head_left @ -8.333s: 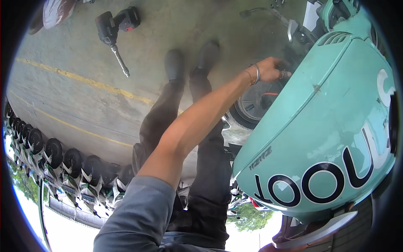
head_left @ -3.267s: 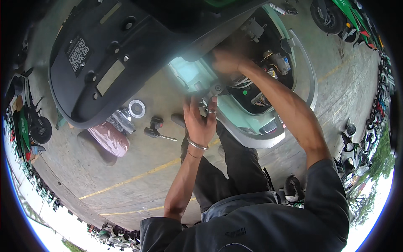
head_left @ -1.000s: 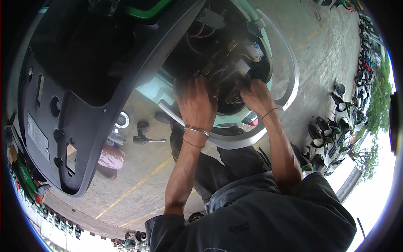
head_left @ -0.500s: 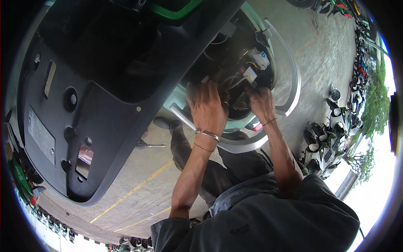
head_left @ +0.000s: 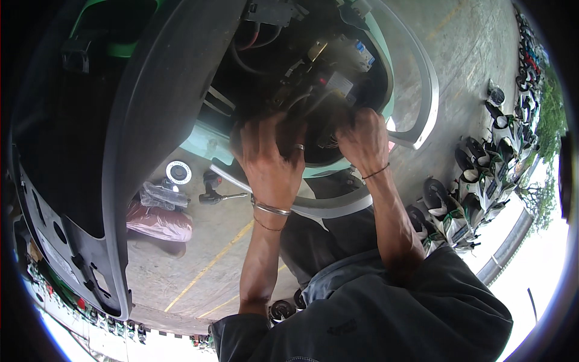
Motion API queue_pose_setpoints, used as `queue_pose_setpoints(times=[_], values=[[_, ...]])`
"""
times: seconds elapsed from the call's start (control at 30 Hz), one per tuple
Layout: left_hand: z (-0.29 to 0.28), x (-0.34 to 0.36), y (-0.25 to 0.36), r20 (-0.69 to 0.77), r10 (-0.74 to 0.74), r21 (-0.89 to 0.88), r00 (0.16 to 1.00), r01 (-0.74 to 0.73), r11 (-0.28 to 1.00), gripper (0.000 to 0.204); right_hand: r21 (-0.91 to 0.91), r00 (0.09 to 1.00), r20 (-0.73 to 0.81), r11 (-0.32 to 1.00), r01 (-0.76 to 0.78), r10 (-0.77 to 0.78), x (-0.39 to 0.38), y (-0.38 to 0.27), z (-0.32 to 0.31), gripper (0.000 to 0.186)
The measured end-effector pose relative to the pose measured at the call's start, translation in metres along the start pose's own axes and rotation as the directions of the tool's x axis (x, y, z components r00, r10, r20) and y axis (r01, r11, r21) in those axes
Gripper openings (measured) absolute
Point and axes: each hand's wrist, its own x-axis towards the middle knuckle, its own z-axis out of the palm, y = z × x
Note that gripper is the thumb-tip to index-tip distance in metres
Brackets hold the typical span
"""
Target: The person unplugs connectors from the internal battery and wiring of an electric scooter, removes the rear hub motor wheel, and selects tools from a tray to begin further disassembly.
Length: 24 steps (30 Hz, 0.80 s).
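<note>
An open mint-green scooter body (head_left: pixel 199 137) has a dark compartment holding wiring, connectors, a labelled box (head_left: pixel 339 84) and a white component with blue parts (head_left: pixel 359 53). My left hand (head_left: pixel 271 160), wearing a ring and bangle, reaches over its near edge with bent fingers; their tips are lost in shadow among the wires. My right hand (head_left: pixel 365 139) is at the compartment's near right, fingers closed among thin wires; what they grip is unclear. A black plastic panel (head_left: pixel 120 151) stands raised at the left, and a curved silver rail (head_left: pixel 427 102) runs round the right.
On the concrete floor lie a cordless drill with a long socket (head_left: pixel 214 187), a white ringed disc (head_left: pixel 178 172), clear-bagged parts (head_left: pixel 163 196) and a pink wrapped item (head_left: pixel 160 223). Rows of parked scooters (head_left: pixel 470 175) line the right and far edges.
Since the earliest frame, the view has turned to the open compartment and both hands have moved inside it. Over the last second they stay there, shifting slightly; the black panel sits differently in view.
</note>
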Motion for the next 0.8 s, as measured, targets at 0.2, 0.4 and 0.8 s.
queue_pose_setpoints(times=[0.2, 0.4, 0.8], values=[[0.006, 0.003, 0.015, -0.039, -0.03, -0.22, 0.999, 0.021, 0.975, 0.032, 0.065, 0.995, 0.016, 0.993, 0.102, -0.103, 0.0, 0.003, -0.001, 0.026], [0.013, -0.003, 0.016, 0.272, 0.209, -0.217, 0.939, -0.152, 0.964, 0.042, 0.094, 1.0, -0.002, 0.996, -0.001, 0.001, -0.001, 0.002, -0.001, 0.028], [0.033, -0.006, 0.011, 0.305, 0.054, -0.197, 0.951, 0.008, 0.98, 0.026, 0.066, 0.997, 0.056, 0.996, 0.053, -0.057, 0.002, -0.002, -0.004, 0.028]])
